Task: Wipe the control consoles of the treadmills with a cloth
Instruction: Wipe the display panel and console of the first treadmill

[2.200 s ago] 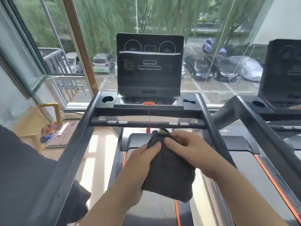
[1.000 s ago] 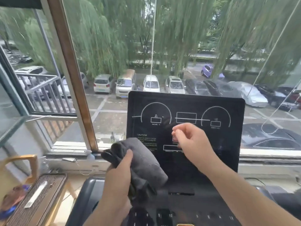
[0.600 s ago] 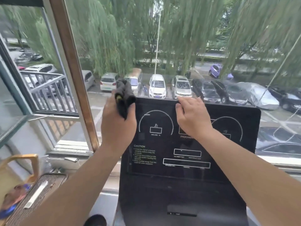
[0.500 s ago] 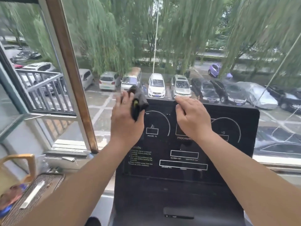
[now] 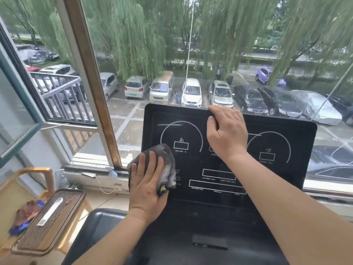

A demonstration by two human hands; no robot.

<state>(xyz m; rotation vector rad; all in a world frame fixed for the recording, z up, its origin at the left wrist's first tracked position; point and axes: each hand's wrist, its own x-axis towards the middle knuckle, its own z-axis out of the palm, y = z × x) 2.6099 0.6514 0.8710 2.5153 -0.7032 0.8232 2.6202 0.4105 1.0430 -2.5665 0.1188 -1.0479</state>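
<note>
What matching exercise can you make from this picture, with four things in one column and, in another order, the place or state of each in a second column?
Column 1
1. left hand
2. right hand
3. grey cloth
4. window pane

Column 2
a. grips the top edge of the console
b. pressed against the console's lower left part
c. lies flat on the cloth, fingers straight
d. swung open, at the far left

Pairs: 1-c, 2-a, 3-b, 4-d
</note>
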